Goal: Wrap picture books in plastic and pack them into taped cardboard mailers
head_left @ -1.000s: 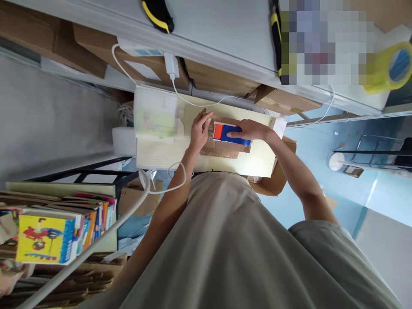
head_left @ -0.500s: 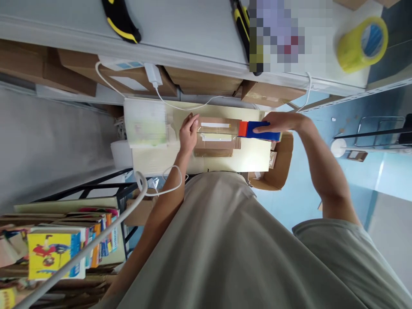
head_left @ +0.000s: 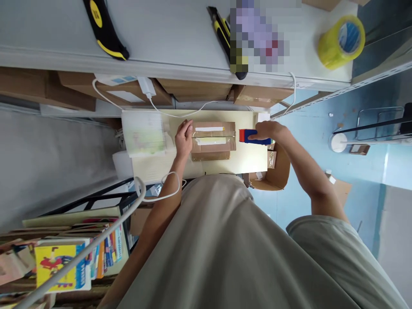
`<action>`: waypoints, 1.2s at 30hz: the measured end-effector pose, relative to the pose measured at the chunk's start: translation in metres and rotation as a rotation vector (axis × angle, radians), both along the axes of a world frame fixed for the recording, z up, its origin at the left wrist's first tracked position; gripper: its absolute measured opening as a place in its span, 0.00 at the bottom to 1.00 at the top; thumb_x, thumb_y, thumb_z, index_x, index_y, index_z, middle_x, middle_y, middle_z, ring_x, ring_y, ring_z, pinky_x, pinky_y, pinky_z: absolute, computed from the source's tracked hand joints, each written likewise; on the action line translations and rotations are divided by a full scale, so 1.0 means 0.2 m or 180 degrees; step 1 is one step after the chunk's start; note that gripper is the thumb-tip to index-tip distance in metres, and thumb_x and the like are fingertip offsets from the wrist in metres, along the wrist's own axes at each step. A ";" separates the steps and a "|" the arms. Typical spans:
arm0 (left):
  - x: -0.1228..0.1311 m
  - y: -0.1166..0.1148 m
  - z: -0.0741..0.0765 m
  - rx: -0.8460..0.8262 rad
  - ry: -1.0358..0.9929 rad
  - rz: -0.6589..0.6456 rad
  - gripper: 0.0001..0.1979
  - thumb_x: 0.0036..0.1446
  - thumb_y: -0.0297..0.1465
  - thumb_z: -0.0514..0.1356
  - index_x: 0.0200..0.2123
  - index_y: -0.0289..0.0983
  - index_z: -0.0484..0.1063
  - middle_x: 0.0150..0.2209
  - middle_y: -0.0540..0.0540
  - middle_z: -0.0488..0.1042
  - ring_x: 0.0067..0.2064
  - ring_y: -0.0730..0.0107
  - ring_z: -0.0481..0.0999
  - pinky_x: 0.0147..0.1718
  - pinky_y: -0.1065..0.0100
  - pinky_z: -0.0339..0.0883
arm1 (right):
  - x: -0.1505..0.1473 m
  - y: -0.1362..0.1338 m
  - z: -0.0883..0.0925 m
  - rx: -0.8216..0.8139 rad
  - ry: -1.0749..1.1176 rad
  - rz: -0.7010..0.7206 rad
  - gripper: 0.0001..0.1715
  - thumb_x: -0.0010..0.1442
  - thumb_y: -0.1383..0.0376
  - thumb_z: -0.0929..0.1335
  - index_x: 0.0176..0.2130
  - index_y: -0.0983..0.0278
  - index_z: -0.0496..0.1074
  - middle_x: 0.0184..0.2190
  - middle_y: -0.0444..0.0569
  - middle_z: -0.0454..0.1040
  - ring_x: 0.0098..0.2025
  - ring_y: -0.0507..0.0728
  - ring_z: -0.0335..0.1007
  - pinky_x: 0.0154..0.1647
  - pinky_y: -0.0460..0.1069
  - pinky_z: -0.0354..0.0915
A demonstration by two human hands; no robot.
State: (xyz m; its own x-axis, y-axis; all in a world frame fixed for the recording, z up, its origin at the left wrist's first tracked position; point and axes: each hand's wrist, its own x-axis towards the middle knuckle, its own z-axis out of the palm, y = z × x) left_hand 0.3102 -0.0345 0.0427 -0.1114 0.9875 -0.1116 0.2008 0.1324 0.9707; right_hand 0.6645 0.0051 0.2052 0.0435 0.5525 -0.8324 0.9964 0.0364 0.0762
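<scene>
A brown cardboard box (head_left: pixel 214 146) with clear tape and white strips lies on the pale yellow table (head_left: pixel 247 162). My left hand (head_left: pixel 184 138) grips its left end, fingers wrapped round the upper corner. To the right of the box, my right hand (head_left: pixel 266 130) is closed on a blue and red tape dispenser (head_left: pixel 261 140). The dispenser's red end points at the box, with a gap between them.
Above is a grey shelf (head_left: pixel 167 38) with two cutters (head_left: pixel 111 45) (head_left: pixel 222 36) and a yellow tape roll (head_left: pixel 341 42). An open carton (head_left: pixel 279 171) stands at the table's right end. A white cable (head_left: pixel 167 197) crosses near my left forearm. Books (head_left: pixel 64 262) are stacked lower left.
My right hand and the dispenser have come away from the box's right end, leaving a gap. My left hand still holds the left end. The whole view has shifted slightly.
</scene>
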 end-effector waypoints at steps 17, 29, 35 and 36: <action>0.05 -0.03 0.22 0.0862 0.1630 -0.0292 0.33 0.80 0.54 0.56 0.71 0.36 0.79 0.76 0.28 0.74 0.80 0.36 0.69 0.80 0.40 0.60 | -0.28 -0.40 0.30 0.1744 -0.0097 -0.0490 0.30 0.83 0.52 0.65 0.63 0.76 0.74 0.51 0.75 0.86 0.55 0.75 0.87 0.51 0.58 0.75; 0.34 0.35 0.88 0.2209 0.1385 0.0156 0.27 0.82 0.37 0.54 0.77 0.37 0.70 0.74 0.32 0.75 0.78 0.48 0.72 0.81 0.47 0.61 | -0.88 0.40 0.49 0.3399 0.1554 0.0435 0.27 0.83 0.66 0.57 0.72 0.76 0.63 0.62 0.73 0.79 0.68 0.77 0.78 0.78 0.77 0.61; 0.27 0.35 0.74 0.1698 0.1216 0.0198 0.30 0.78 0.33 0.56 0.78 0.37 0.67 0.77 0.33 0.73 0.80 0.49 0.71 0.83 0.47 0.61 | -1.03 0.59 0.39 0.3602 0.1751 0.0454 0.33 0.83 0.65 0.56 0.78 0.78 0.63 0.70 0.74 0.75 0.79 0.75 0.66 0.84 0.78 0.53; 0.24 0.31 0.68 0.1519 0.1212 0.0206 0.30 0.78 0.35 0.57 0.78 0.37 0.68 0.77 0.32 0.73 0.79 0.47 0.71 0.82 0.46 0.62 | -1.01 0.56 0.35 0.3699 0.1814 0.0384 0.36 0.84 0.62 0.56 0.80 0.76 0.60 0.74 0.74 0.71 0.82 0.76 0.62 0.85 0.79 0.50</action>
State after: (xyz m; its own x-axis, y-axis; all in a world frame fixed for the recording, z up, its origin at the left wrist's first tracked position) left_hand 0.3587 0.0272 0.1784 -0.1178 0.9086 0.4006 0.5512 -0.2757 0.7875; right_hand 0.4625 0.1168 0.2761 -0.2560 0.9341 0.2488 0.8939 0.3267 -0.3069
